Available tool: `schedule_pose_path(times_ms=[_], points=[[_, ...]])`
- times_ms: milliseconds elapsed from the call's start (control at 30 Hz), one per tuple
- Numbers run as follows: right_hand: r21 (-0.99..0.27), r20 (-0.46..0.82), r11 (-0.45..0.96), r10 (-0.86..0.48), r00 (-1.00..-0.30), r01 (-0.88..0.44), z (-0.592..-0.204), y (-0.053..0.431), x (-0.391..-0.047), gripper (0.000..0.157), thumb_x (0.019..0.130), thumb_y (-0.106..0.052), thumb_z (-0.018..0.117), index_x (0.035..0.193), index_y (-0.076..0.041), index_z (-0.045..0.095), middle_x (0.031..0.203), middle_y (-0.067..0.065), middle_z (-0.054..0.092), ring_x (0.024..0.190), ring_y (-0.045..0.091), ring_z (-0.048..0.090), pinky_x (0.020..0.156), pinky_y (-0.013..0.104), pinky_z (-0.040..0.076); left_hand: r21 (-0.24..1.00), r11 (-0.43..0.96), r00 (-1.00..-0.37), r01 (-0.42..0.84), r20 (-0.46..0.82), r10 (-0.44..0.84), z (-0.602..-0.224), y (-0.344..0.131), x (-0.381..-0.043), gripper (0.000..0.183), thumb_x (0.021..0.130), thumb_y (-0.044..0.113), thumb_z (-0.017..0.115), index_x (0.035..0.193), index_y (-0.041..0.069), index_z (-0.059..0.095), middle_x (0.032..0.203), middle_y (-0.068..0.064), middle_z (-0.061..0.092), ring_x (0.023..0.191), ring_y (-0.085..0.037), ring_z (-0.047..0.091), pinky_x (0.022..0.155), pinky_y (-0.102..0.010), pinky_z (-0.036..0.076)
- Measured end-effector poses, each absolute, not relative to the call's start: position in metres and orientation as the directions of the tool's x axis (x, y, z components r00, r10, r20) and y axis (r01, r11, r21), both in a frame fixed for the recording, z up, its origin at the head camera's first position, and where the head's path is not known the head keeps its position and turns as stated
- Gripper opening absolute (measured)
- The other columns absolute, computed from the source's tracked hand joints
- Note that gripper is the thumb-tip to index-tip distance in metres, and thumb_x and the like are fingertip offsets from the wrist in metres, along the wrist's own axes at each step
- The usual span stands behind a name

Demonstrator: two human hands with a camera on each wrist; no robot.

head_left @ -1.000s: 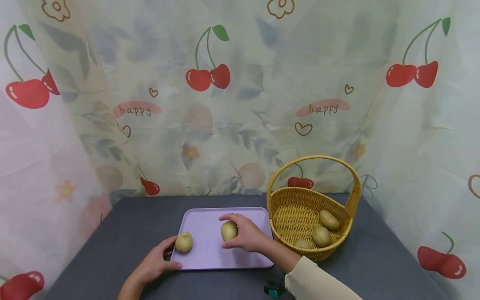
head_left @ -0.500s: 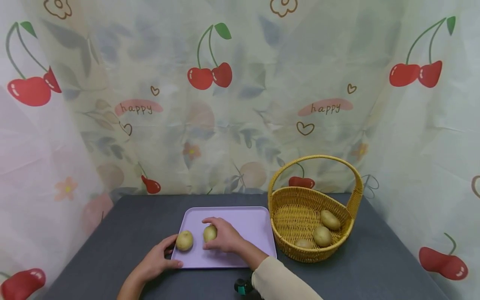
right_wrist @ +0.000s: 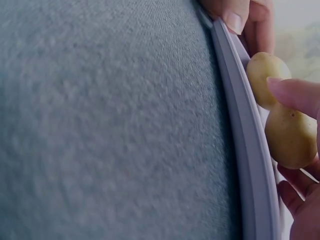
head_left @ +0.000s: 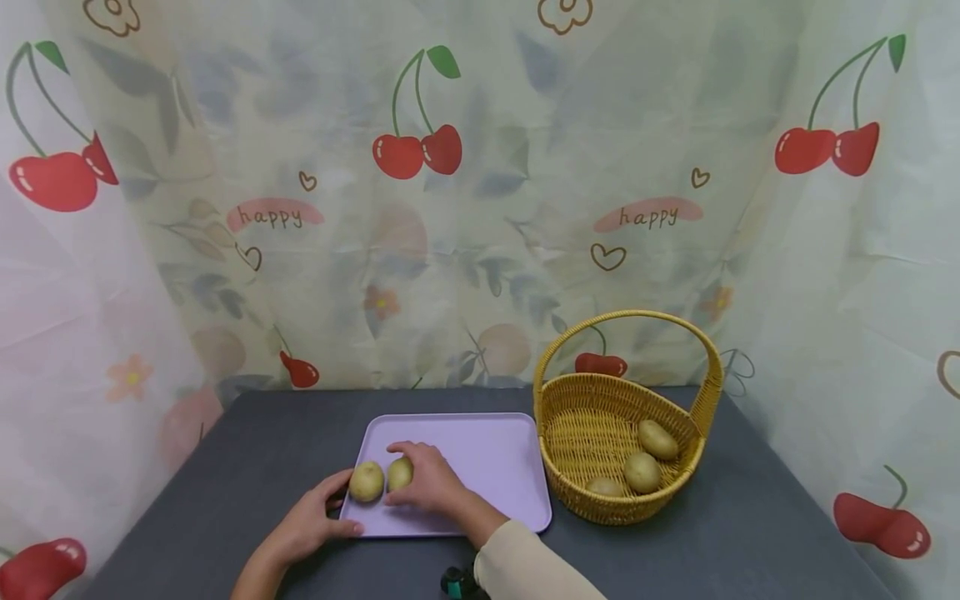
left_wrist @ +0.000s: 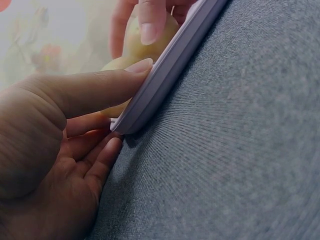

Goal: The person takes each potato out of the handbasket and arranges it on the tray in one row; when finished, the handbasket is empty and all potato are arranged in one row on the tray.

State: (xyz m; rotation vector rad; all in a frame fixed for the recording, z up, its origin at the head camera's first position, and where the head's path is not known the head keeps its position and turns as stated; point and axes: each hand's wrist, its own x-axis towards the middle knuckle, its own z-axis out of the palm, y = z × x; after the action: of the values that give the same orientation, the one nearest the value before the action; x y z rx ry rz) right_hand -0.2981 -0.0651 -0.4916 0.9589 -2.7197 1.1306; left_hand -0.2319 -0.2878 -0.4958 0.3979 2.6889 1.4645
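Note:
My right hand (head_left: 429, 483) holds a potato (head_left: 400, 474) between thumb and fingers over the left part of a lilac tray (head_left: 480, 458). Just left of it a second potato (head_left: 367, 482) sits on the tray; in the right wrist view the held potato (right_wrist: 291, 137) looks to be touching this other potato (right_wrist: 264, 75). At the tray's left front corner my left hand (head_left: 311, 523) grips the edge. The left wrist view shows its thumb (left_wrist: 107, 87) on the rim, with the other fingers around the outside of the corner.
A yellow wicker basket (head_left: 573, 442) with a tall handle stands against the tray's right side, with three potatoes (head_left: 642, 472) in it. Dark grey cloth (head_left: 750, 517) covers the table. A printed curtain (head_left: 487, 250) hangs behind and on both sides.
My right hand has carried its potato leftward across the tray, up to the other potato. The left hand stays on the tray's corner.

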Motion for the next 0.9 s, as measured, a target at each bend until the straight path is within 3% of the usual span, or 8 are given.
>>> schedule_pose_path(times_ms=[433, 900], points=[[-0.596, 0.227, 0.612, -0.493, -0.84, -0.52, -0.49, -0.07, -0.294, 0.074, 0.068, -0.037, 0.088, 0.133, -0.02, 0.057, 0.124, 0.004, 0.061, 0.108, 0.021, 0.053, 0.09, 0.032, 0.043, 0.842, 0.521, -0.974, 0.142, 0.025, 0.225, -0.491, -0.285, -0.229, 0.084, 0.074, 0.014, 0.085, 0.141, -0.008, 0.04, 0.14, -0.028, 0.045, 0.118, -0.039, 0.052, 0.098, -0.054, 0.041], [-0.571, 0.249, 0.583, -0.548, -0.798, -0.578, -0.489, -0.059, -0.291, 0.078, 0.067, -0.033, 0.088, 0.136, -0.017, 0.055, 0.117, 0.002, 0.062, 0.101, 0.017, 0.054, 0.087, 0.029, 0.043, 0.825, 0.545, -0.979, 0.146, 0.041, 0.2, -0.492, -0.284, -0.228, 0.085, 0.071, 0.013, 0.087, 0.14, -0.006, 0.043, 0.139, -0.027, 0.046, 0.115, -0.037, 0.054, 0.097, -0.05, 0.043]])
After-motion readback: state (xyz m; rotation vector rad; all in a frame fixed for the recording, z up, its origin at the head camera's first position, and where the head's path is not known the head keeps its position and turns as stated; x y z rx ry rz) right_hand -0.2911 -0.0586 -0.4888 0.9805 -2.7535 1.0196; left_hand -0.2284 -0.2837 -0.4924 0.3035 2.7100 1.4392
